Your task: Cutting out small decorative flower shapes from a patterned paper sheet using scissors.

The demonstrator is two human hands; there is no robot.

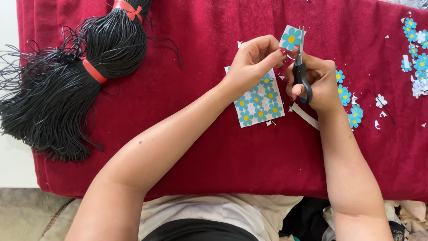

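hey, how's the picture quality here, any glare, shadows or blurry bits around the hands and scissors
Head view: even, soft light, no glare on the red cloth. Only faint shadows under the left hand and right hand. The scissors, flower cutout and flower sheet look sharp; the black cord bundle is crisp too.

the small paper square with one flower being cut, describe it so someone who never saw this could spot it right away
Start at the dark red cloth covering the table, then find the two hands meeting near its upper middle. The left hand pinches a small white paper square with one blue, yellow-centred flower against the black-handled scissors in the right hand. Unlike the printed flower sheet below, it carries a single flower and is lifted off the cloth.
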